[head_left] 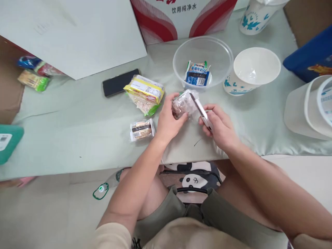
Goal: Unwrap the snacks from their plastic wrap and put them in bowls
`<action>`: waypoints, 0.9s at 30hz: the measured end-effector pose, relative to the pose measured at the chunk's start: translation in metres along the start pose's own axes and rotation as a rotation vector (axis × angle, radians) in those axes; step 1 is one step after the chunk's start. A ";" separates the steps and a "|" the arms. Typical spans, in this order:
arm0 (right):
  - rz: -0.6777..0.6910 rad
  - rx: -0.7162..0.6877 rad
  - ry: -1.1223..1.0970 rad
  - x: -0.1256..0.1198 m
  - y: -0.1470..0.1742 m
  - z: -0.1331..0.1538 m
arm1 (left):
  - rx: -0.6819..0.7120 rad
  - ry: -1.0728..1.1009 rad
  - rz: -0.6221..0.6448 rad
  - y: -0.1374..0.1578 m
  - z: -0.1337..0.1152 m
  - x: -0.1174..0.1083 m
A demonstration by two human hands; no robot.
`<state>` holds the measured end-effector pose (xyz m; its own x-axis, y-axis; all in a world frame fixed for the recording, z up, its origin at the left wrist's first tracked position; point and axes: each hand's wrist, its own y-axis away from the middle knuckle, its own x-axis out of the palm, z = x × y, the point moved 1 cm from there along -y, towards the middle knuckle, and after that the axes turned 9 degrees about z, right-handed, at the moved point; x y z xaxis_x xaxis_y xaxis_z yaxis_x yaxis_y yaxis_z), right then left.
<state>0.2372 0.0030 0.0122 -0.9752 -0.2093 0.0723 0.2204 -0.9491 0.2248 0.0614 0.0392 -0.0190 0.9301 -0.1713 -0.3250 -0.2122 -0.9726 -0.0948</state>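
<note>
My left hand point(169, 116) is closed around a clear plastic snack packet point(185, 103) with something brown inside, on the table just in front of the plastic bowl. In my right hand point(219, 124) is a slim white utility knife point(201, 110). Its dark tip points up and left, over the packet's right side; whether it touches the plastic I cannot tell. Left of my left hand lie a yellow-and-white snack packet point(146, 90) and a small wrapped biscuit point(142, 129).
A clear bowl point(177, 74) holds a blue snack packet point(197, 74). Paper cups point(241, 79) and white tubs point(295, 110) stand at the right. A black phone point(120, 83) lies at left, before a white box point(90, 34). The table's front edge runs below my hands.
</note>
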 end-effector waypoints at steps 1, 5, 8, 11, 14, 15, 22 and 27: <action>0.012 0.014 0.005 0.001 0.000 0.000 | -0.010 0.007 0.005 0.000 -0.001 0.001; 0.022 0.069 0.015 0.005 0.000 -0.005 | -0.049 0.123 0.021 0.001 -0.008 0.005; -0.003 0.059 0.043 0.005 0.000 -0.007 | -0.066 0.273 -0.009 0.000 -0.012 0.004; -0.015 0.066 0.090 0.005 0.000 -0.005 | -0.072 0.349 -0.080 -0.003 -0.013 -0.002; -0.021 0.081 0.165 0.001 0.006 0.000 | -0.074 0.386 -0.155 -0.005 -0.013 -0.010; -0.013 0.085 0.211 -0.002 0.009 0.001 | -0.076 0.402 -0.173 -0.005 -0.012 -0.012; -0.155 -0.009 0.738 -0.057 0.034 -0.006 | -0.155 0.392 -0.055 0.009 -0.013 -0.001; -0.478 -0.175 1.159 -0.093 0.020 -0.018 | -0.208 -0.166 0.137 0.018 -0.030 0.005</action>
<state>0.3322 -0.0011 -0.0075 -0.4232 0.1637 -0.8911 -0.0776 -0.9865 -0.1444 0.0708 0.0161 0.0062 0.8316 -0.2917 -0.4727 -0.2503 -0.9565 0.1500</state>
